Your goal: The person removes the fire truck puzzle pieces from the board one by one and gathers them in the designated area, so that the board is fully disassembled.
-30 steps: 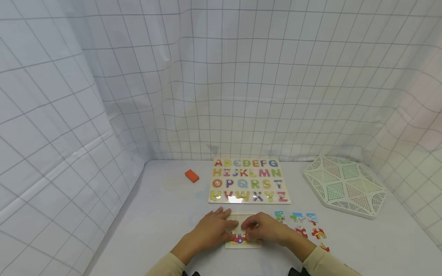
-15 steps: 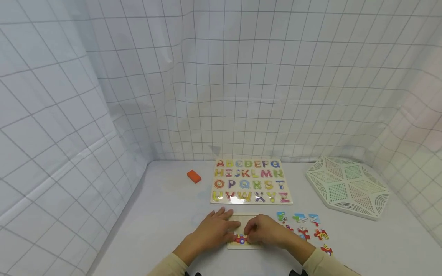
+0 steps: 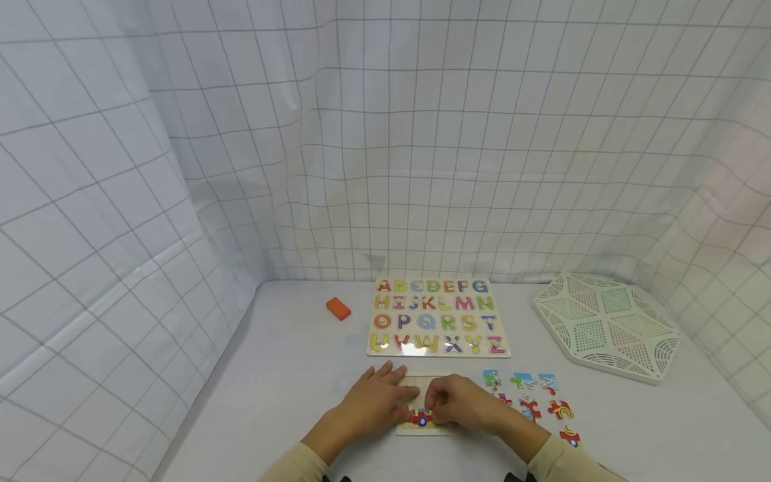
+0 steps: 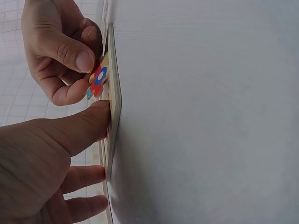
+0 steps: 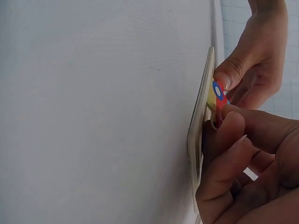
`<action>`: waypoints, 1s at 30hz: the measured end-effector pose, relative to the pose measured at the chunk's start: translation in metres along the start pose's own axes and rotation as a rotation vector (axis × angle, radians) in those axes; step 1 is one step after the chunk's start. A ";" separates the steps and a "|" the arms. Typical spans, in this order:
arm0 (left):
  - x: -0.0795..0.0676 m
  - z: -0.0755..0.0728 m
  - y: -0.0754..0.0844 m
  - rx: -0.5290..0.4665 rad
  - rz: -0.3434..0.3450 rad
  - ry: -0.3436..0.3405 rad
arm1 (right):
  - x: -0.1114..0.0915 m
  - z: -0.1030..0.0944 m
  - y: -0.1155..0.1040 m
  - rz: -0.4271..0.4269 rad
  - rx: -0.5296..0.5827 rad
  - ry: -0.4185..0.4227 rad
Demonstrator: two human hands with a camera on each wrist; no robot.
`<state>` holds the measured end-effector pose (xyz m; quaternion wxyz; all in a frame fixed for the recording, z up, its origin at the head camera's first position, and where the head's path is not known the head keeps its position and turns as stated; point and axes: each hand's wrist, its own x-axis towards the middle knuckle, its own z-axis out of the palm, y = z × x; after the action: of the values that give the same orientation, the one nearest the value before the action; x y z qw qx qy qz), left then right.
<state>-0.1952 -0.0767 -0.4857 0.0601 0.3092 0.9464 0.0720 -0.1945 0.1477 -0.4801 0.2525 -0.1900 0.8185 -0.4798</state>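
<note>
A small wooden puzzle tray [image 3: 421,432] lies on the table before me. My left hand [image 3: 373,400] rests on its left side with fingers spread, the thumb [image 4: 96,119] pressing near the lower edge. In my right hand [image 3: 462,403], thumb and fingers pinch a red and yellow jigsaw piece [image 4: 99,78] with a blue and white circle. The left wrist view has that piece tilted over the tray's surface. Seen from the right wrist, the left thumb is close against the piece's far end. Right fingers hide part of the tray.
Several loose jigsaw pieces [image 3: 561,410] lie to the right, some partly behind the right forearm. Behind the tray sits an alphabet board [image 3: 438,317]. An orange block [image 3: 338,308] is at the back left, and a white perforated hexagonal panel [image 3: 607,327] at the back right.
The head view has shifted slightly. Right fingertips have moved a little at the piece, which stays pinched; the left hand keeps its place on the tray.
</note>
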 end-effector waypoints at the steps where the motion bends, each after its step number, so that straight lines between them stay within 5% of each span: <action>1: 0.000 0.000 0.000 0.001 -0.001 -0.001 | 0.000 0.000 0.000 0.001 0.008 -0.005; 30: -0.005 0.000 0.002 0.005 0.018 0.032 | -0.003 -0.008 0.012 -0.051 0.008 -0.003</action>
<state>-0.1900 -0.0783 -0.4851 0.0434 0.3166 0.9446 0.0751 -0.1970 0.1603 -0.4866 0.2421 -0.2106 0.8111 -0.4891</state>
